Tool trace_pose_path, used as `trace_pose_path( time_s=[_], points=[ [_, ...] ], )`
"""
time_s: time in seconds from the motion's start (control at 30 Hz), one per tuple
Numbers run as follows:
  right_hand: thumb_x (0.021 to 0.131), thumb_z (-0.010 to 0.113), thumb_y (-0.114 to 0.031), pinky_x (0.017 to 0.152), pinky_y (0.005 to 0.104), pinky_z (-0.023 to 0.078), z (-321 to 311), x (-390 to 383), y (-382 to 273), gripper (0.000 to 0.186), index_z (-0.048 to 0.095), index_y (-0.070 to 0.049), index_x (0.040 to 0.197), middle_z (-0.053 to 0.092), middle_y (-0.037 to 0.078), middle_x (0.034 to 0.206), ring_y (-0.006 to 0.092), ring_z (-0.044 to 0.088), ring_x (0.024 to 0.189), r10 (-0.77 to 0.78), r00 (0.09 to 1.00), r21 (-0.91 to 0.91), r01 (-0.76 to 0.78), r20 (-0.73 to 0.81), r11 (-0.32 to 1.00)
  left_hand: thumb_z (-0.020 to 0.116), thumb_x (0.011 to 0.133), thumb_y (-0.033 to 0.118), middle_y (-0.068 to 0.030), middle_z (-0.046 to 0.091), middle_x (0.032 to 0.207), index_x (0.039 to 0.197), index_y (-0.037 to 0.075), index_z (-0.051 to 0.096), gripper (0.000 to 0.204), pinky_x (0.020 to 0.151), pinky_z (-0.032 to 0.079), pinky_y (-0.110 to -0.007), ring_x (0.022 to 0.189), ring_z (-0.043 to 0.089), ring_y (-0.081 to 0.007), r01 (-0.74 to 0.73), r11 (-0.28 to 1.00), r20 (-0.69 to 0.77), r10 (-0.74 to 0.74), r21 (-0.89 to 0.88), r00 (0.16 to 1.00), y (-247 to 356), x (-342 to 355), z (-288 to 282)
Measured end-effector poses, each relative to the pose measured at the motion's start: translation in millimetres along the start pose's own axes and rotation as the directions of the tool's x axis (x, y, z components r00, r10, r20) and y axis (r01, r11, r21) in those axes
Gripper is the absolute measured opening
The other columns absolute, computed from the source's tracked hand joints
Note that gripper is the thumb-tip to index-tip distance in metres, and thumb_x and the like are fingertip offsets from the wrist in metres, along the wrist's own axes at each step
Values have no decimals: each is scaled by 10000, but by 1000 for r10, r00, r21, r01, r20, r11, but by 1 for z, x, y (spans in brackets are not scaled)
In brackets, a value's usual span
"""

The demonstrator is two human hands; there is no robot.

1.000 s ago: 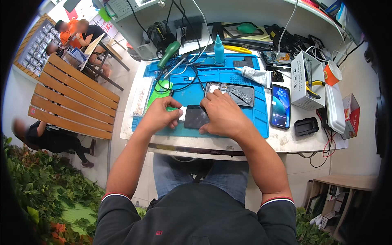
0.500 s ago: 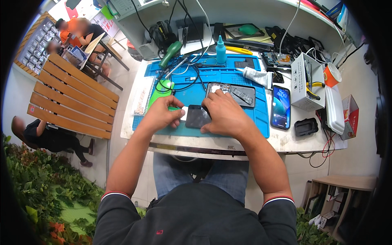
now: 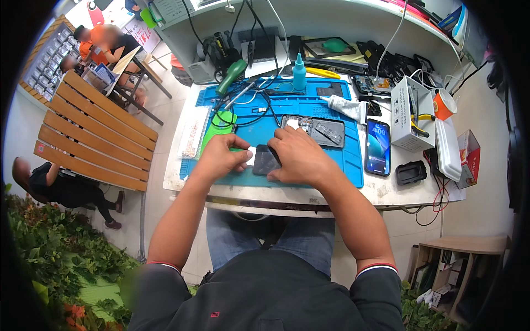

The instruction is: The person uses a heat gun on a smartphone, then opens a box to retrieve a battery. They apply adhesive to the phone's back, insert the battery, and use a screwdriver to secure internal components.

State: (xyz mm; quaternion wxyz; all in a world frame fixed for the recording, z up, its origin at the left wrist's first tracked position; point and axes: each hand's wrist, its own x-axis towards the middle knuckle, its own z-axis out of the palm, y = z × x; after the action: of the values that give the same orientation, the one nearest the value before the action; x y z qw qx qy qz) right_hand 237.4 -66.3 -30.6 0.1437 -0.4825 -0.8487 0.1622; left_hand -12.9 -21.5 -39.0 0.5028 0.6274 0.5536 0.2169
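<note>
On the blue work mat [image 3: 348, 168] my left hand [image 3: 223, 157] pinches a small white piece [image 3: 252, 154] at the left end of a dark, phone-like slab [image 3: 264, 159]. My right hand [image 3: 292, 151] grips that slab from the right, thumb at its lower edge and fingers over the top. Just behind it lies an opened device [image 3: 331, 132] with its insides showing. A bright green flat object [image 3: 215, 132] is left of the slab, partly hidden by my left hand. A lit phone [image 3: 377, 146] lies to the right.
Around the mat are cables, a green-handled tool [image 3: 232, 77], a blue bottle [image 3: 300, 74], a white tube [image 3: 342, 107], a box with pliers [image 3: 408, 113], a cup [image 3: 444, 103] and a black tray [image 3: 411, 172]. People [image 3: 102, 41] sit at a table back left; another person [image 3: 66, 193] is beside a slatted wooden board [image 3: 99, 138].
Both hands stay on the slab and white piece with only very slight movement. The view has shifted a little, so the bench sits slightly differently in the picture.
</note>
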Motion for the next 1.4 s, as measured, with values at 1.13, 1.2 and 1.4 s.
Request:
trace_pose_path(
  time_s=[1.13,1.2,1.4],
  points=[
    [699,975,-416,1054,481,544,12,3,8,608,798,31,1072,726,194,1131,380,683,1169,-43,991,22,47,-128,999,882,970,105,-56,756,878,1155,-55,742,283,617,584,-259,699,708,-108,-2,998,27,3,-63,1000,1,0,0],
    [676,967,-419,1045,489,541,10,4,7,621,794,25,1074,715,184,1117,375,682,1151,-50,992,40,55,-116,998,893,966,122,-47,760,886,1158,-39,747,289,618,582,-251,704,709,-110,20,994,48,-15,-104,999,-2,1,-4],
    [650,952,-390,1019,480,543,7,2,4,673,763,-9,1172,699,150,1123,368,669,1123,-97,964,99,125,-248,987,925,948,207,-45,774,930,1129,4,769,313,684,617,-260,755,729,-121,61,955,68,-43,-290,997,-9,-1,-15]
  ],
)
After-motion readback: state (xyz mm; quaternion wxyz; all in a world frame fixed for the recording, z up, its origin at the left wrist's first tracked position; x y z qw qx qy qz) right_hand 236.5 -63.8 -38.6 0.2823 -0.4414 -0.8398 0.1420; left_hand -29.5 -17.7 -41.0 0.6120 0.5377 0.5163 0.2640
